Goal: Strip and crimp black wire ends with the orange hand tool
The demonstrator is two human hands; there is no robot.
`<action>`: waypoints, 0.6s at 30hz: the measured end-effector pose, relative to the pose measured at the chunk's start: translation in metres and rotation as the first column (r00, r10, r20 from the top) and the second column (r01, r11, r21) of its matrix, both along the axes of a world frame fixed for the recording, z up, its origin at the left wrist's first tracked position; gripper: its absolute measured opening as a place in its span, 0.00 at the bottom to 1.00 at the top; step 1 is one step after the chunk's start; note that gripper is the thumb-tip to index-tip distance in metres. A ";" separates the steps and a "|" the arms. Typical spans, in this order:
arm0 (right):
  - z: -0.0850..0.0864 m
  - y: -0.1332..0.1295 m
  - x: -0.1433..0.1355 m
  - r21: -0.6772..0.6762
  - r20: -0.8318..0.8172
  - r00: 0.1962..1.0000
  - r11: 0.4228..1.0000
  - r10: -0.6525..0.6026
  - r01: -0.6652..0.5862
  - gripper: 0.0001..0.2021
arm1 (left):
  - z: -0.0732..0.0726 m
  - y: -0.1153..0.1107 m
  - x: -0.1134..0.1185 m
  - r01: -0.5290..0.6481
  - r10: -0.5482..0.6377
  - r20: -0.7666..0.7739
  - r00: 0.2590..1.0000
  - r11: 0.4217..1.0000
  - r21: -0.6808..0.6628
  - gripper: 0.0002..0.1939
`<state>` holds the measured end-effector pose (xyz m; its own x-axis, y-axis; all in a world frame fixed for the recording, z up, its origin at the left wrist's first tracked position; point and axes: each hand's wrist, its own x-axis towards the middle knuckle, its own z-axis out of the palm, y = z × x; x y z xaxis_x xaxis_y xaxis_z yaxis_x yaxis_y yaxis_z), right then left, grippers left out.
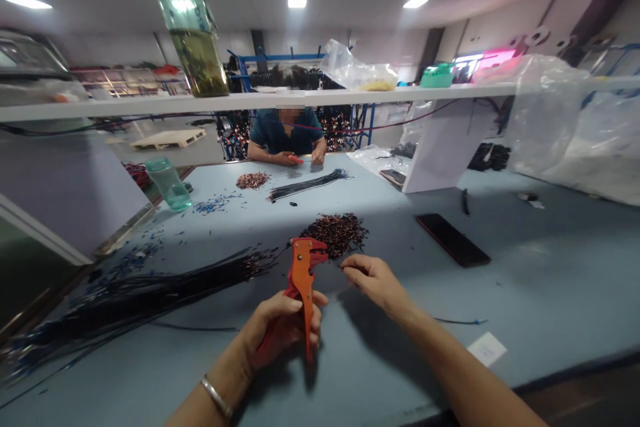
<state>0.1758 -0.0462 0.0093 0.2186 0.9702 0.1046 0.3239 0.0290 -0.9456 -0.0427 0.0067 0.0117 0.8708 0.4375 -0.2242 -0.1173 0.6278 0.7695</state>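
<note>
My left hand [290,323] is wrapped round the handles of an orange-and-red wire stripper [302,273], held upright with its jaws facing right. Just right of the jaws, my right hand [375,283] pinches thumb and fingers together on a thin black wire [341,266], whose dark end barely shows. Past my right forearm lies a length of black wire with a blue end [463,321]; the arm hides whether it is the same one. Behind the stripper is a pile of small dark and coppery scraps [340,233]. A thick bundle of black wires [190,288] lies to the left.
A phone [453,239] and a white paper slip [487,349] lie on the right. Across the table a person [286,137] holds a red tool. Beyond are a second wire bundle [307,185], copper scraps [253,180] and a green cup [169,185]. A shelf [280,101] crosses above.
</note>
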 end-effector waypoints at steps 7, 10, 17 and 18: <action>-0.001 0.000 0.005 0.001 0.086 0.996 1.000 0.024 -0.024 0.08 | 0.002 0.011 -0.008 0.035 -0.021 0.065 0.998 0.976 -0.216 0.24; -0.001 -0.002 0.003 0.024 0.115 0.993 0.999 0.034 -0.037 0.07 | 0.004 0.014 -0.013 0.048 -0.026 0.120 0.992 0.981 -0.189 0.26; 0.003 -0.003 0.002 0.050 0.132 0.991 0.998 0.025 -0.032 0.06 | 0.004 0.011 -0.012 0.072 -0.057 0.173 0.983 0.994 -0.083 0.26; 0.003 -0.003 0.002 0.054 0.124 0.992 0.998 0.017 -0.024 0.06 | 0.003 0.009 -0.010 0.049 -0.041 0.150 0.988 0.997 -0.053 0.25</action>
<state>0.1780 -0.0487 0.0127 0.1810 0.9662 0.1834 0.4373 0.0880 -0.8950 -0.0529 0.0160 0.0151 0.9150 0.3872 -0.1137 -0.1984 0.6768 0.7089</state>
